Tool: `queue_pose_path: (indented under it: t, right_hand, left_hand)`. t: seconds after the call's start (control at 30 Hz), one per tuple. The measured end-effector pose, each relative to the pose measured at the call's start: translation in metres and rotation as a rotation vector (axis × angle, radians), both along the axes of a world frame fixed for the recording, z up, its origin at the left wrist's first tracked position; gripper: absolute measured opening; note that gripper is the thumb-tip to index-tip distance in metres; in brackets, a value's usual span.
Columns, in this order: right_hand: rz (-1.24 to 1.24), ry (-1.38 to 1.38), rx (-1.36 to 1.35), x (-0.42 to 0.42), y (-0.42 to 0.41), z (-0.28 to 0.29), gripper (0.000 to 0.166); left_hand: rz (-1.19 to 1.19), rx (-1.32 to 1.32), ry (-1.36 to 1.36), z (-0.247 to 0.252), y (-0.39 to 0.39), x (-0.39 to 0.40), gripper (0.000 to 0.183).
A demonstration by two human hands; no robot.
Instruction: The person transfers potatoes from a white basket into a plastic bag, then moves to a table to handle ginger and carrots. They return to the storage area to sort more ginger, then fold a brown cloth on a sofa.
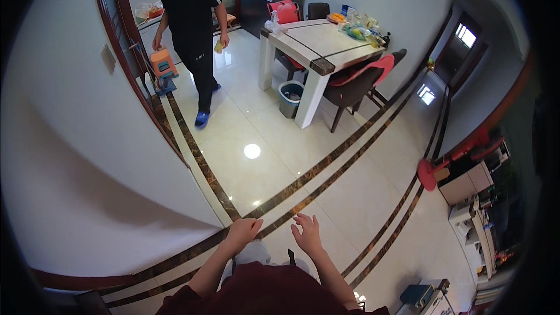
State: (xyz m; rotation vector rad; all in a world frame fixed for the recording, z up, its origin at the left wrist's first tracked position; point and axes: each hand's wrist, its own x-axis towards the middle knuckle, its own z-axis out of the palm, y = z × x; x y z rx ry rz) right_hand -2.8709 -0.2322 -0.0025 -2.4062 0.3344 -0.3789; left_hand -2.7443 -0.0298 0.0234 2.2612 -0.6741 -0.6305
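My left hand [244, 232] is held in front of my body with its fingers curled in, and nothing shows in it. To its side, my right hand [307, 232] hangs in the air with fingers spread and holds nothing. Both are above the glossy tiled floor [271, 175], near dark marble border strips [297, 183]. Neither hand touches any object. Below them, my light-coloured legwear or shoes are partly hidden by my dark red top [271, 291].
A person in black [190, 22] walks at upper left, a yellow cloth [218, 46] in one hand and an orange stool [162, 62] at the other. Beyond stand a dining table [302, 37], chairs [354, 83] and a waste bin [289, 100]. A red-based stand [426, 175] and cabinet [468, 183] are right.
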Motion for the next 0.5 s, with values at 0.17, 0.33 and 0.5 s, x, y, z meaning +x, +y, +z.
queue_pose_path:
  t: [0.17,0.33,0.5]
  right_hand:
    - [0.005,-0.017,-0.033,0.119,-0.054,0.004,0.027]
    - [-0.04,0.012,0.045,0.222,-0.135,-0.023,0.028]
    - [-0.058,0.032,0.066,0.346,-0.232,-0.039,0.026]
  left_hand:
    - [0.091,-0.064,0.019,0.008,-0.043,0.109,0.035]
    - [0.201,-0.097,0.099,-0.01,-0.101,0.208,0.027]
    - [0.239,-0.147,-0.035,-0.02,-0.162,0.324,0.022]
